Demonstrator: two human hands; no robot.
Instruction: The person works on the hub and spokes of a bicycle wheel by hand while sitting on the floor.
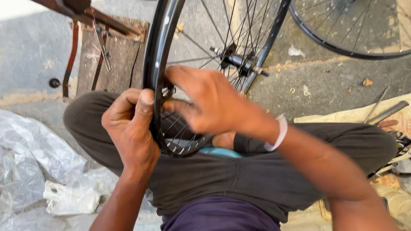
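The left hand (130, 128) is gripping the black wheel rim (154, 64) at centre frame, thumb pressing; the right hand (209, 100), fingers loosely curled, is touching its spokes (188, 60).

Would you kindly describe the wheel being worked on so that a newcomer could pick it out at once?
Start at the person's grey-trousered lap. Standing on edge across it is a black bicycle wheel, its rim gripped by the left hand while the right hand reaches among its spokes. Unlike the second wheel lying on the ground at upper right, this one is held, and its hub and axle show.
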